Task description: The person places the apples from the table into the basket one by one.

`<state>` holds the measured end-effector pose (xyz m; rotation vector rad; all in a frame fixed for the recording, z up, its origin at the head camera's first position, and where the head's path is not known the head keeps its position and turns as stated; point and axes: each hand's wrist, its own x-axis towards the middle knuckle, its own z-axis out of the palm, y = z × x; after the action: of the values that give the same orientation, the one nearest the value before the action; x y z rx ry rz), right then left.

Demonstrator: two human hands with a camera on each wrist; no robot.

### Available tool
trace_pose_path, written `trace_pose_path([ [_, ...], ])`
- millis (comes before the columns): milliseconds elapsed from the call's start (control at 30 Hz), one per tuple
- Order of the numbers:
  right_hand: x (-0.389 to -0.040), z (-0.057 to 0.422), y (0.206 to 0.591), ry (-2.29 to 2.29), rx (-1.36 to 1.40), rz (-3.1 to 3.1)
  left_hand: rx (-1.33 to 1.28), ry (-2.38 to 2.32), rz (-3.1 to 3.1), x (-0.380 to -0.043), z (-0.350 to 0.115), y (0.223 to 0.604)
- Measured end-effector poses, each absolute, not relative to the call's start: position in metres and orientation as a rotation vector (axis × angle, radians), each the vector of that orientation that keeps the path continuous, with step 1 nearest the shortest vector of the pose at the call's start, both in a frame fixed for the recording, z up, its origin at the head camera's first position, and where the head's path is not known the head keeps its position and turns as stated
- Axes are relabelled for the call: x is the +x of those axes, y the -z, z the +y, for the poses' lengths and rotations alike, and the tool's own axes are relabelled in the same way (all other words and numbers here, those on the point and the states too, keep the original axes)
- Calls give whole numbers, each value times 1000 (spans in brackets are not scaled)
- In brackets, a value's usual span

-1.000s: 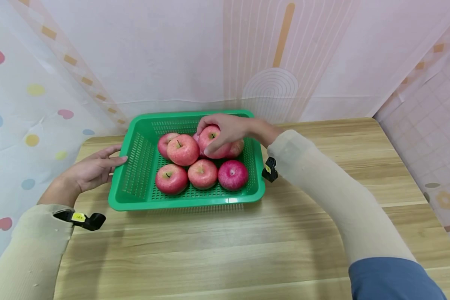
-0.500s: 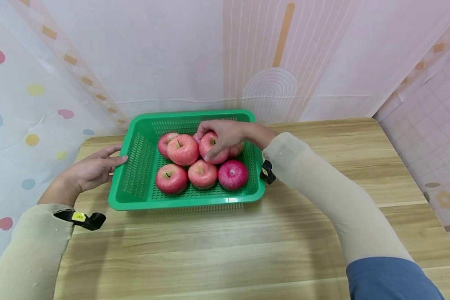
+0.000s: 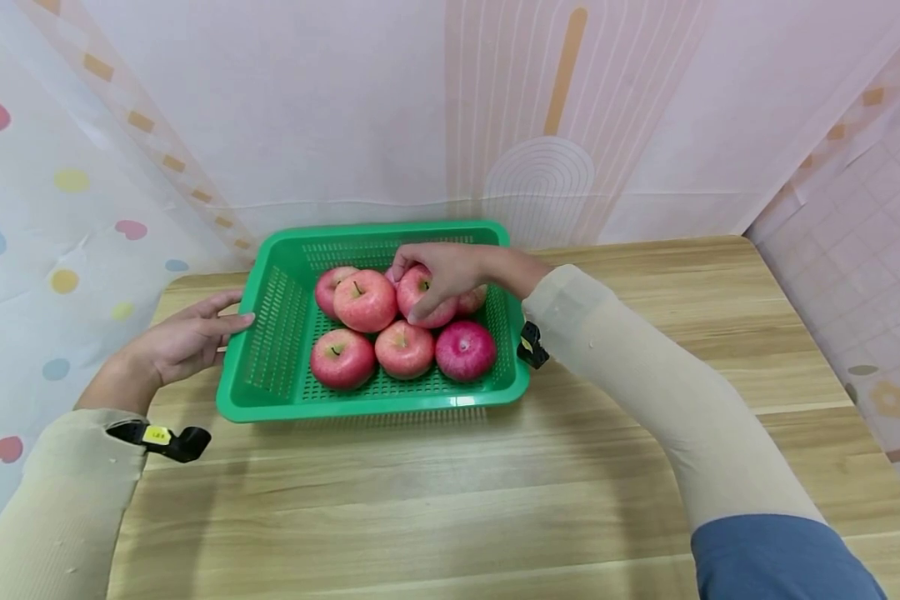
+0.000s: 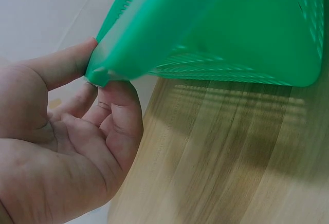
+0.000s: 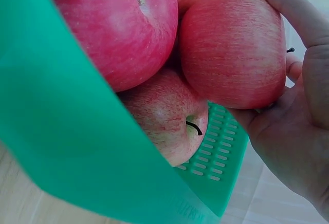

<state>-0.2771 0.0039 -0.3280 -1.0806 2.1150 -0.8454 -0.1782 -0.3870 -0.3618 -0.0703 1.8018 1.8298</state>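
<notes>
A green plastic basket [image 3: 375, 406] with slotted walls holds several red apples. My left hand [image 3: 187, 337] pinches its left rim, thumb on top and fingers curled underneath; the left wrist view shows the same grip on the rim [image 4: 121, 54]. Inside the basket, my right hand [image 3: 450, 271] grips an apple [image 3: 417, 287] that sits on top of the others at the back right. In the right wrist view this apple [image 5: 234, 49] lies between thumb and fingers, its stem toward the palm. A darker apple [image 3: 466, 350] lies at the basket's front right corner, stem end hidden.
The basket stands on a wooden table [image 3: 450, 500], near its back edge. A patterned cloth [image 3: 345, 108] hangs right behind it, with more cloth at the left and right sides. Another top apple [image 3: 365, 300] rests left of the gripped one.
My right hand has lowered slightly with its apple, which now sits down among the others. In the last half second it has barely moved. The left hand keeps its hold on the rim.
</notes>
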Motion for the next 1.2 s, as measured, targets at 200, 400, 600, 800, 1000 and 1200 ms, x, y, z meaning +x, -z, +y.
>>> trace_pose_path([
  [200, -276, 4, 327, 829, -1073, 2114, -75, -1819, 1818, -178, -387, 362],
  [400, -277, 3, 328, 804, -1087, 2129, -77, -1812, 1827, -179, -387, 363],
  [600, -277, 6, 328, 785, -1104, 2148, -66, -1813, 1826, -178, -388, 363],
  [800, -279, 10, 326, 787, -1112, 2187, -76, -1791, 1855, -180, -389, 362],
  [1000, -280, 18, 319, 831, -1134, 2268, -80, -1645, 2000, -185, -388, 361],
  [1200, -282, 36, 303, 910, -1147, 2341, -47, -1461, 2134, -189, -385, 356],
])
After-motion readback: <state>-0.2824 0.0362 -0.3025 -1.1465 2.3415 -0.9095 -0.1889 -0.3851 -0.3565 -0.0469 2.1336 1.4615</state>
